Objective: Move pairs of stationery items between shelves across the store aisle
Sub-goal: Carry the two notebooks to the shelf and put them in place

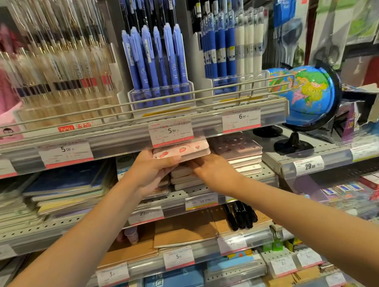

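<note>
Left hand (151, 168): fingers wrap the pink notebook (181, 150), thumb on top, so it won't slip.
Right hand (210, 169): at 3 o'clock of the left; fingers reach under the notebook. I cannot tell if they grip.
Notebook: just above its stack (186, 179), under the price tag (171, 131) at 12 o'clock.
Why two hands: I think to steady a pair.

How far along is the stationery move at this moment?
Done: nothing visibly moved yet. In hand: the left hand grips a pink strawberry-print notebook, lifted off the notebook stack; the right hand reaches under it at the stack, grip unclear. Left: securing the pair and carrying it across the aisle.
</note>
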The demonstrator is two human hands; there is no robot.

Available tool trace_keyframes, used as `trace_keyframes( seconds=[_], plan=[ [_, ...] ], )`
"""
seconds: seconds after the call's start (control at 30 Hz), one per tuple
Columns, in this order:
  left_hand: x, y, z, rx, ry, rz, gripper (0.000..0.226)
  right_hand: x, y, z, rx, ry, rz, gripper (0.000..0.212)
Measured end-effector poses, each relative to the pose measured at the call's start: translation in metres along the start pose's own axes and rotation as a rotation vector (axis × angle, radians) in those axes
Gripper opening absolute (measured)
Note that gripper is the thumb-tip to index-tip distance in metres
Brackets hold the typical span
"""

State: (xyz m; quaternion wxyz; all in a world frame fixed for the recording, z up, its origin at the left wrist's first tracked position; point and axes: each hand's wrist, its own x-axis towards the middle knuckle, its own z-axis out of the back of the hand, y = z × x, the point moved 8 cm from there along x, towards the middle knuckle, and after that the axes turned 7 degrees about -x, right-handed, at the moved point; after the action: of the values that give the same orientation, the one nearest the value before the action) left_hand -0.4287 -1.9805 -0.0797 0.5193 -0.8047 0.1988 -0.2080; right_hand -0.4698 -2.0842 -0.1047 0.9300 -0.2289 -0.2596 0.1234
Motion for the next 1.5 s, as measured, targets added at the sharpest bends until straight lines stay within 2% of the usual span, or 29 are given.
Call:
trace_keyframes(
  seconds=[0.13, 0.23, 0.33, 0.43, 0.53, 0.63, 0.8, 0.9, 1.0, 1.03, 1.1, 1.13, 1.23, 1.37, 1.5],
  plan=[
    [0.002, 0.004, 0.001, -0.025, -0.006, -0.001, 0.049, 0.003, 0.008, 0.009, 0.257, 0.042, 0.044, 0.018],
    [0.004, 0.007, -0.001, -0.019, -0.009, 0.002, 0.047, -0.014, -0.015, 0.008, 0.366, 0.031, -0.062, 0.047],
    [0.01, 0.013, -0.008, 0.011, -0.014, 0.008, 0.046, -0.041, -0.051, 0.017, 0.583, -0.136, -0.31, 0.058],
    [0.017, 0.023, -0.022, 0.05, -0.006, 0.029, 0.041, -0.06, -0.073, 0.007, 0.945, -0.065, -0.527, 0.071],
    [0.024, 0.033, -0.038, 0.124, 0.01, 0.038, 0.036, -0.057, -0.08, 0.009, 1.2, -0.083, -0.491, 0.065],
    [0.035, 0.039, -0.052, 0.171, 0.03, 0.05, 0.03, -0.06, -0.098, 0.002, 1.133, -0.135, -0.528, 0.054],
    [0.051, 0.039, -0.059, 0.545, 0.004, 0.051, 0.024, -0.071, -0.129, -0.013, 1.062, -0.111, -0.63, 0.046],
    [0.06, 0.047, -0.062, 0.801, 0.015, 0.08, 0.045, -0.074, -0.14, -0.018, 1.049, -0.045, -0.594, 0.056],
    [0.062, 0.055, -0.072, 0.953, 0.034, 0.107, 0.077, -0.078, -0.148, -0.024, 1.008, 0.018, -0.571, 0.062],
    [0.064, 0.058, -0.074, 0.978, 0.048, 0.101, 0.079, -0.08, -0.15, -0.027, 0.997, 0.04, -0.584, 0.062],
    [0.06, 0.057, -0.082, 0.978, 0.078, 0.061, 0.051, -0.084, -0.152, -0.032, 0.988, 0.065, -0.601, 0.06],
    [0.06, 0.058, -0.084, 0.979, 0.088, 0.05, 0.048, -0.085, -0.153, -0.035, 0.984, 0.071, -0.6, 0.059],
    [0.058, 0.056, -0.089, 1.027, 0.099, 0.006, 0.056, -0.085, -0.153, -0.039, 0.975, 0.076, -0.597, 0.06],
    [0.058, 0.058, -0.084, 1.17, 0.06, 0.046, 0.074, -0.083, -0.154, -0.038, 0.948, 0.113, -0.606, 0.059],
    [0.051, 0.053, -0.081, 1.253, 0.073, 0.002, 0.065, -0.08, -0.15, -0.03, 0.888, 0.095, -0.633, 0.057]
  ],
)
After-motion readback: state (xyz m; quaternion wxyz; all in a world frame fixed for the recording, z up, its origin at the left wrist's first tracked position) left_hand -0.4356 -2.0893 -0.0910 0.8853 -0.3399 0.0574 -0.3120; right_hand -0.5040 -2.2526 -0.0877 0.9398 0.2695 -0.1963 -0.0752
